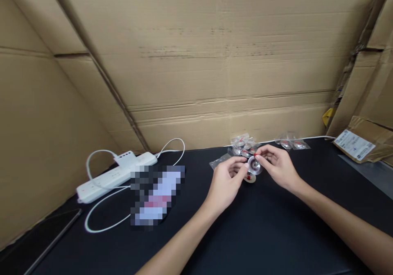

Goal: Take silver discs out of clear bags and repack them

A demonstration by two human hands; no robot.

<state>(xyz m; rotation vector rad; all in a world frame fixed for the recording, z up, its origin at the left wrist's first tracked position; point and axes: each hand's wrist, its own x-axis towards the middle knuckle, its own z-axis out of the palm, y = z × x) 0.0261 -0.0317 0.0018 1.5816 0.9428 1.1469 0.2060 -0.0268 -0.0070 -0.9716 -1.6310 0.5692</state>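
Observation:
Between my two hands is a small clear, silvery round disc [254, 165], dished like a suction cup, with a dark dot at its centre. My left hand [229, 176] pinches its left rim between thumb and fingertips. At its upper right edge, my right hand [276, 166] has thumb and forefinger closed beside a small red bit [256, 155]. Just below the disc lies a pale round piece [249, 178] with a red centre, partly hidden. Behind my fingers are several similar discs with red parts in clear plastic bags [242, 142].
More bagged discs [291, 142] lie at the back right. An empty-looking clear bag [219, 161] is left of my hand. A white power strip [116, 176] with cables and a pixelated object [159, 197] stand left. A labelled brown parcel [364, 139] sits right. Cardboard walls [227, 74] enclose the black table.

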